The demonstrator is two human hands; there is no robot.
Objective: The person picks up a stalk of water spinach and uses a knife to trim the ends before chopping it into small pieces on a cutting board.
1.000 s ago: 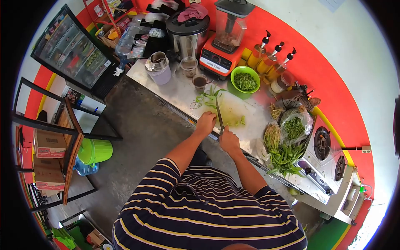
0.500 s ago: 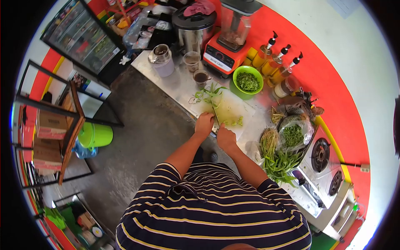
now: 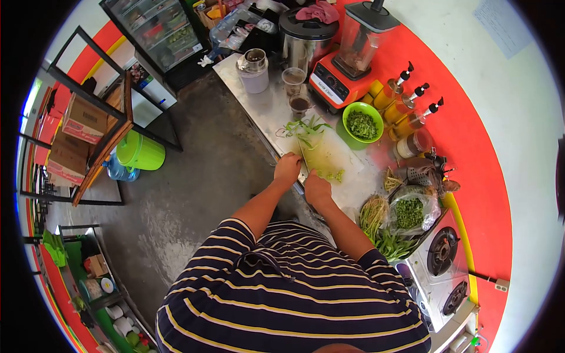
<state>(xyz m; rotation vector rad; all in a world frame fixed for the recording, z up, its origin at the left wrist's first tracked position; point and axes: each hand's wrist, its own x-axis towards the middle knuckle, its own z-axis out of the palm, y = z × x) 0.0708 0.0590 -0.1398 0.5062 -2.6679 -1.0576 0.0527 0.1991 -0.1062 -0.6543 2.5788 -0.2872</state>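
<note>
A pale cutting board (image 3: 347,162) lies on the metal counter in front of me. My right hand (image 3: 318,187) is closed round the handle end of a knife (image 3: 303,154), whose blade points away over the board. To its left, my left hand (image 3: 288,168) is closed at the board's near edge, beside the blade; what its fingers hold is too small to make out. Long green leaves (image 3: 306,129) lie at the board's far left, past the blade. Small cut green pieces (image 3: 335,175) rest right of the knife. A green bowl (image 3: 362,122) of chopped greens stands behind the board.
Behind are a red blender (image 3: 329,82), two plastic cups, a steel pot (image 3: 303,44) and pump bottles (image 3: 406,106). Leafy stems (image 3: 376,220), a plastic bag of greens (image 3: 410,213) and a stove (image 3: 441,253) are at right. Shelves with boxes (image 3: 85,120) stand left.
The camera view has turned and shifted, so the counter and shelves sit differently in the frame. Both hands keep nearly the same places at the knife and board.
</note>
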